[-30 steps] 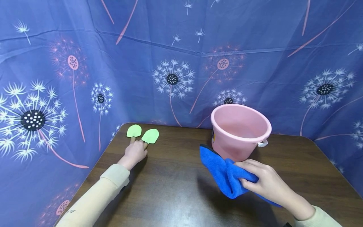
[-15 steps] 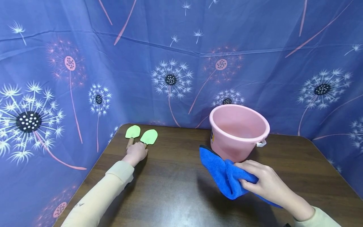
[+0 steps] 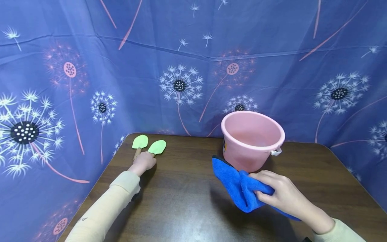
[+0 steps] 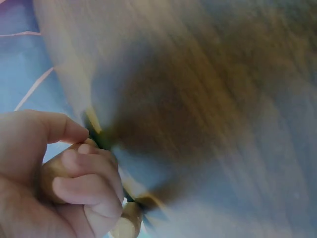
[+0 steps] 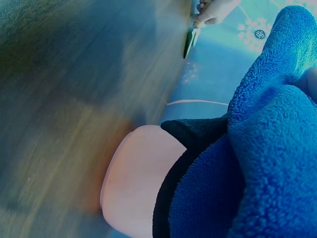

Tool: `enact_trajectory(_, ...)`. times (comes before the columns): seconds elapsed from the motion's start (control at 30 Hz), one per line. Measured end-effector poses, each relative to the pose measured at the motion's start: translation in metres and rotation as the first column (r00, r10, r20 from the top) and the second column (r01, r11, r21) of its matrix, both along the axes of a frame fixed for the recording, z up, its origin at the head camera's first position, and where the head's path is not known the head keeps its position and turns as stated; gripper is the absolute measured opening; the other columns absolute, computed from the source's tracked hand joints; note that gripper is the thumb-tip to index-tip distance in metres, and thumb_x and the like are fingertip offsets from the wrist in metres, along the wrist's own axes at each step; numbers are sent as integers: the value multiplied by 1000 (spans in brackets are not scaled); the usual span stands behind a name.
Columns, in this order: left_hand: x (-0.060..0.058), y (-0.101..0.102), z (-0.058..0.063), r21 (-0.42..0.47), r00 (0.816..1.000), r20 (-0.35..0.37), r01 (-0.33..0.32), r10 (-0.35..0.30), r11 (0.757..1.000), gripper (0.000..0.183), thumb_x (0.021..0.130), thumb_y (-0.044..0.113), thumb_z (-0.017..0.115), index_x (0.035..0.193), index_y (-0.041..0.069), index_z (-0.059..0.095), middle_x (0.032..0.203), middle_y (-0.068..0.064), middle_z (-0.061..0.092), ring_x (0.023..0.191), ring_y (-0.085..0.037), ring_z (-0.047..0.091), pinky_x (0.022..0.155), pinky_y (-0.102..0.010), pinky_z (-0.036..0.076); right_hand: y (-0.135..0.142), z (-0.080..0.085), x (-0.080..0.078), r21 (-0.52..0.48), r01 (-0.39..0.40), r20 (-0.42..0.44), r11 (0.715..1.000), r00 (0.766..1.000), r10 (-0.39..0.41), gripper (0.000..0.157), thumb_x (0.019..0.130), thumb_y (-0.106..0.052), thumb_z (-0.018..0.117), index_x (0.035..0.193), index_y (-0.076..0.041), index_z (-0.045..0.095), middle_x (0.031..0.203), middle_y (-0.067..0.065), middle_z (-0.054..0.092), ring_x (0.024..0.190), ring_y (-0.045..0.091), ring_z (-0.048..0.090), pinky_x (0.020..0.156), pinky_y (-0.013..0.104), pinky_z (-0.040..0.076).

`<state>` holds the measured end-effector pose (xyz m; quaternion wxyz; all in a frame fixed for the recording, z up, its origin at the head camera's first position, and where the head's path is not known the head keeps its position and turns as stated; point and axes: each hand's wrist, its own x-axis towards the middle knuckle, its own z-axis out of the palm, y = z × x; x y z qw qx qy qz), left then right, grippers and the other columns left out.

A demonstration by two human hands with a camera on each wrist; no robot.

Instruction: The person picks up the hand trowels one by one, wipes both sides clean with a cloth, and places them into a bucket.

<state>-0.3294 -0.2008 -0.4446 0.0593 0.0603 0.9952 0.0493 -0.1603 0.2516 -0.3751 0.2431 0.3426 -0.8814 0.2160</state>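
At the far left of the table, my left hand (image 3: 144,162) grips the wooden handle of a small shovel with a light green blade (image 3: 158,147). In the left wrist view, its fingers curl round that wooden handle (image 4: 52,178). A matching green shovel (image 3: 140,142) lies just left of the hand; its handle is partly in view. My right hand (image 3: 279,192) pinches a bunched blue towel (image 3: 234,183) between thumb and fingers, held over the table in front of the pink bucket (image 3: 248,158). Dark trim edges the towel (image 5: 277,148) in the right wrist view.
The bucket stands upright near the back of the brown wooden table (image 3: 181,188), its white handle fitting (image 3: 276,151) on the right. A blue dandelion-print curtain (image 3: 136,84) hangs close behind and beside the table.
The head view has shifted slightly, so the scene sits a little further left. My left fingers have wrapped round the right shovel's handle, and its blade looks tilted. The towel is held the same.
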Motion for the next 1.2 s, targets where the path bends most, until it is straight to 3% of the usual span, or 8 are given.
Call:
enact_trajectory(0.2, 2, -2, 8, -21, 1000, -3, 29, -29, 999, 33, 93, 24, 47, 112, 5, 66, 119, -16, 63, 116, -40, 53, 108, -54, 23, 3, 1, 1, 9, 11, -16, 1000, 1000, -11, 58, 63, -9, 82, 117, -20, 65, 106, -7, 66, 86, 9, 64, 82, 4, 41)
enact_trajectory(0.33, 5, -3, 14, 90, 998, -5, -65, 66, 994, 27, 92, 23, 46, 92, 4, 66, 113, -24, 60, 112, -45, 50, 84, -54, 45, 4, 1, 1, 21, 22, -18, 1000, 1000, -21, 58, 63, -10, 83, 117, -21, 65, 105, -8, 66, 86, 8, 64, 81, 4, 41)
enact_trajectory(0.47, 11, -3, 21, 182, 991, -34, -120, 128, 976, 31, 92, 24, 47, 67, 7, 50, 87, -22, 58, 85, -37, 57, 59, -46, 46, 4, 3, 1, 21, 15, -21, 1000, 1000, -14, 57, 63, -10, 83, 117, -20, 66, 105, -9, 66, 86, 8, 64, 81, 4, 41)
enact_trajectory(0.6, 17, -1, 30, 194, 992, -95, -68, 87, 979, 35, 92, 23, 50, 60, 11, 39, 63, -11, 50, 60, -27, 53, 53, -40, 42, 6, 6, 2, 23, 8, -39, 1000, 999, -7, 57, 62, -9, 82, 116, -20, 66, 104, -9, 66, 84, 7, 62, 80, 5, 42)
enact_trajectory(0.7, 23, -1, 38, 186, 990, -132, -20, 45, 982, 37, 91, 21, 52, 59, 14, 34, 58, -7, 44, 55, -24, 49, 51, -38, 40, 7, 8, 2, 30, 10, -55, 999, 998, -8, 58, 62, -9, 82, 116, -21, 65, 103, -9, 66, 83, 6, 62, 78, 6, 42)
enact_trajectory(0.8, 28, -2, 46, 179, 988, -152, 5, 23, 984, 39, 91, 21, 54, 59, 13, 34, 60, -8, 46, 56, -24, 51, 52, -39, 42, 8, 11, 1, 42, 18, -68, 999, 998, -15, 58, 62, -9, 82, 116, -21, 65, 103, -10, 66, 83, 6, 62, 78, 6, 43)
enact_trajectory(0.97, 35, -1, 56, 163, 983, -185, 19, 12, 986, 33, 91, 24, 58, 66, 5, 51, 70, -16, 58, 64, -30, 60, 58, -47, 48, 11, 16, -1, 78, 35, -96, 996, 995, -28, 59, 61, -10, 83, 116, -21, 65, 106, -11, 65, 85, 6, 64, 78, 10, 46)
enact_trajectory(1.2, 44, 4, 64, 173, 973, -231, 64, -23, 983, 29, 91, 24, 59, 76, 0, 56, 72, -17, 59, 64, -29, 60, 59, -46, 49, 11, 21, -1, 82, 48, -118, 995, 992, -38, 58, 61, -11, 83, 115, -21, 66, 106, -11, 66, 86, 8, 65, 80, 10, 45)
